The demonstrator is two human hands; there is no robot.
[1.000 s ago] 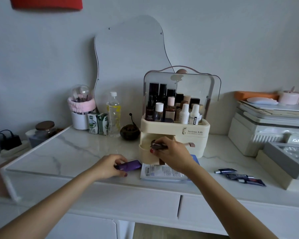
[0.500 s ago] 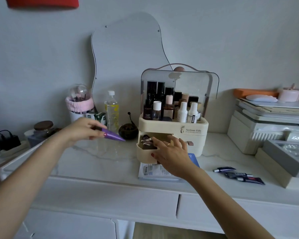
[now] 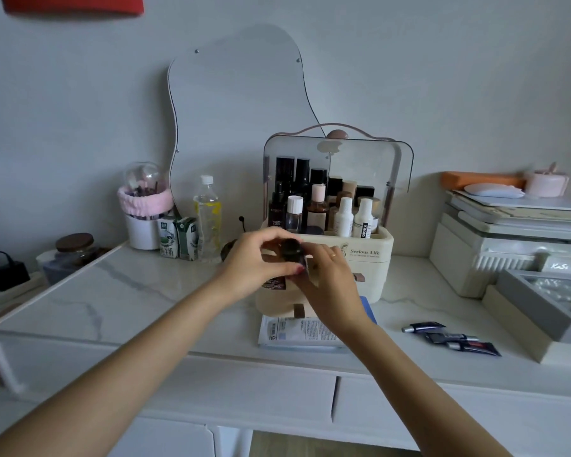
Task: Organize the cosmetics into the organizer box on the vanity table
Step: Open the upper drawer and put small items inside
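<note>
The cream organizer box point(image 3: 370, 255) stands mid-table with several bottles point(image 3: 314, 209) in its top tray behind a clear lid. Its upper drawer point(image 3: 274, 303) is pulled out with small items inside. My left hand point(image 3: 254, 268) grips a dark, round-ended tube point(image 3: 291, 250) right in front of the box, above the drawer. My right hand point(image 3: 330, 285) meets it from the right with fingers against the tube; whether it grips is hidden. A white sachet point(image 3: 297, 331) lies under the drawer. Three small dark tubes point(image 3: 455, 339) lie on the table to the right.
A wavy mirror point(image 3: 238, 127) leans on the wall. At the back left are a brush holder point(image 3: 145, 209), milk cartons point(image 3: 178, 237), a water bottle point(image 3: 206, 219) and a jar point(image 3: 75, 249). Stacked white boxes point(image 3: 508, 245) and a grey tray point(image 3: 538, 305) fill the right side.
My left hand has carried the tube from the left to the front of the box. My right hand has risen off the drawer front to meet it.
</note>
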